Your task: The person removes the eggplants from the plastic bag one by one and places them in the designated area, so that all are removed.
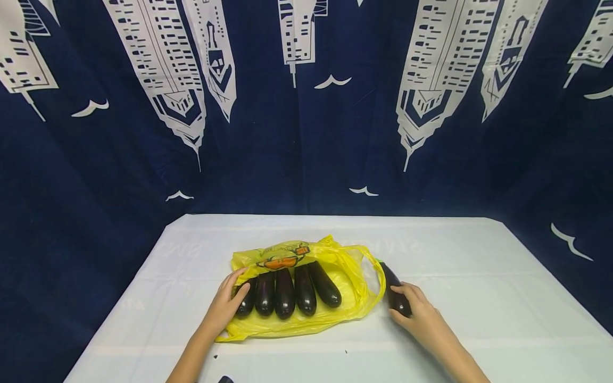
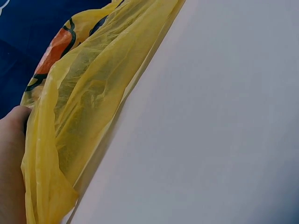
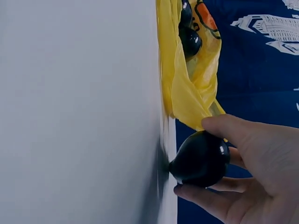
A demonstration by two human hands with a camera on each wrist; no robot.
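Observation:
A yellow plastic bag (image 1: pixel 330 320) lies on its side on the table, its mouth facing me. Several glossy dark purple eggplants (image 1: pixel 284 298) lie side by side inside it. At the bag's left edge, my left hand (image 1: pixel 224 306) grips the plastic, with the thumb over the leftmost eggplant; the left wrist view hides most of its fingers. To the right of the bag, my right hand (image 1: pixel 421 318) holds a single eggplant (image 1: pixel 396 295) between thumb and fingers. That eggplant's green stem end points away from me, close to the bag's handle loop (image 1: pixel 380 276).
A white-covered table (image 1: pixel 479 276) carries everything. Behind it hangs a dark blue curtain (image 1: pixel 297 143) printed with white buildings and birds. Small dark specks lie on the cloth near the front, and a dark object (image 1: pixel 225 379) pokes in at the bottom edge.

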